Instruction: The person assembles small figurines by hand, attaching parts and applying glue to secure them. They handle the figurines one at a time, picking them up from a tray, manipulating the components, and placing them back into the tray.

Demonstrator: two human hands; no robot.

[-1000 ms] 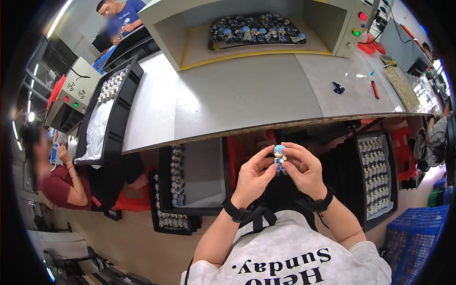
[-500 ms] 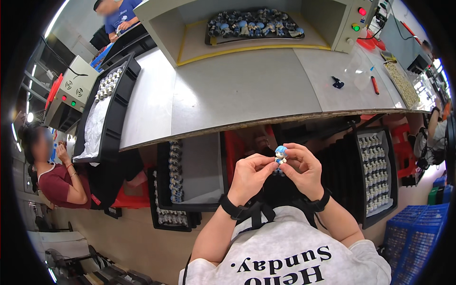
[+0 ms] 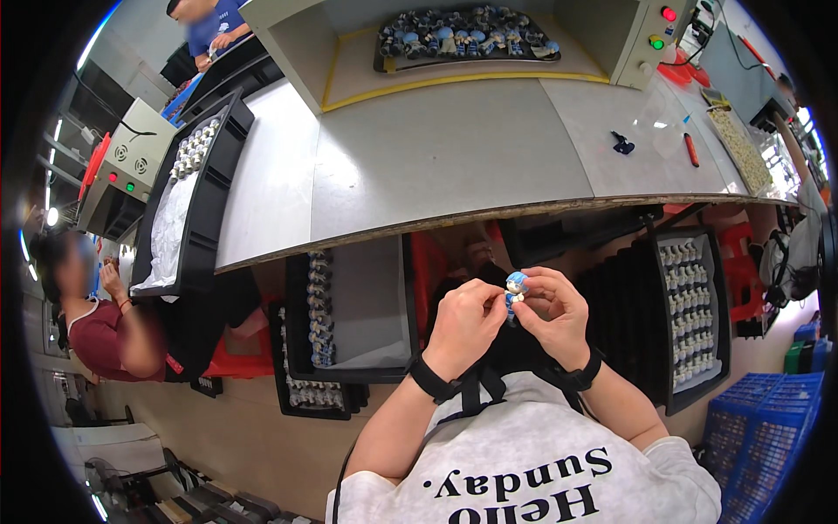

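A small toy figurine (image 3: 513, 297) with light blue hair and a blue and white body is held up in front of my chest, below the bench edge. My right hand (image 3: 556, 321) grips it from the right, thumb against the body and fingers behind the head. On the other side my left hand (image 3: 467, 325) is closed in a pinch at the figurine's body. Whether a small part sits between the left fingertips is too small to tell.
The grey bench (image 3: 436, 157) carries an open-fronted machine with a black tray of figurines (image 3: 467, 39). A red pen-like tool (image 3: 691, 150) and a small dark piece (image 3: 622, 143) lie right. Black crates (image 3: 301, 375) (image 3: 670, 349) flank me. A co-worker (image 3: 109, 336) sits left.
The figurine has tilted slightly between my hands. My left fingers have curled and shifted to its side, and the left wrist has turned a little. The view has shifted slightly.
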